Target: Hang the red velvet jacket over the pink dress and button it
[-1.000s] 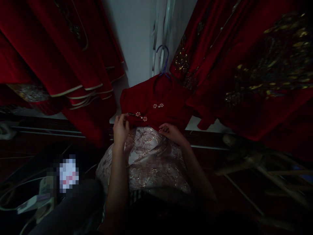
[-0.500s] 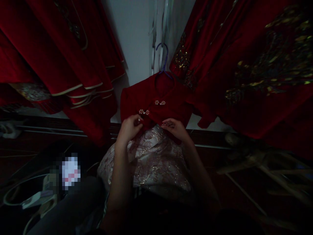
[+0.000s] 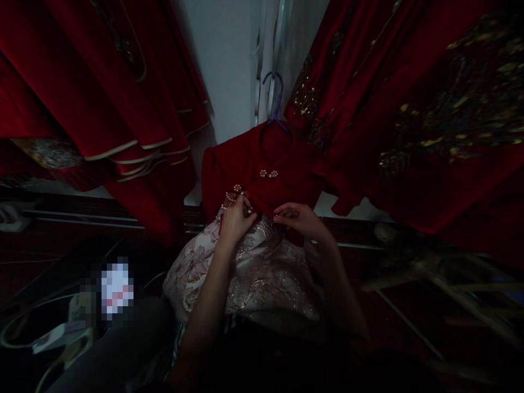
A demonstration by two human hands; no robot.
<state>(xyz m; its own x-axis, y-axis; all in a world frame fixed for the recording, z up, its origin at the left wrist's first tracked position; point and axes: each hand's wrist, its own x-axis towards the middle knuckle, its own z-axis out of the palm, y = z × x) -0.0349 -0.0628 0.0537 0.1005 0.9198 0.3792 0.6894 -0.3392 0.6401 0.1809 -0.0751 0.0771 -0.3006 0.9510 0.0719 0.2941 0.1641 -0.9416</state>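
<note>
A short red jacket (image 3: 233,158) hangs in front of me on a purple hanger (image 3: 279,101). Pearl-like clasps (image 3: 269,173) decorate its front, and a beaded ornament (image 3: 229,200) shows just beyond my left fingers. My left hand (image 3: 237,221) is closed in a pinch on the jacket's lower front. To its right, my right hand (image 3: 303,219) has its thumb and fingers pinched at the other front edge near the hem. What lies exactly between the fingertips is too dark to make out. Pale floral brocade fabric (image 3: 262,278) spreads beneath both wrists.
Red garments with light piping (image 3: 123,109) hang at the left, and gold-sequined red garments (image 3: 442,136) hang at the right. White cables with a plug-like block (image 3: 61,333) lie at lower left. A wooden frame (image 3: 442,284) stands at lower right.
My left hand has moved right and slightly down, uncovering the beaded ornament. My right hand has shifted slightly down and right, still by the jacket's hem.
</note>
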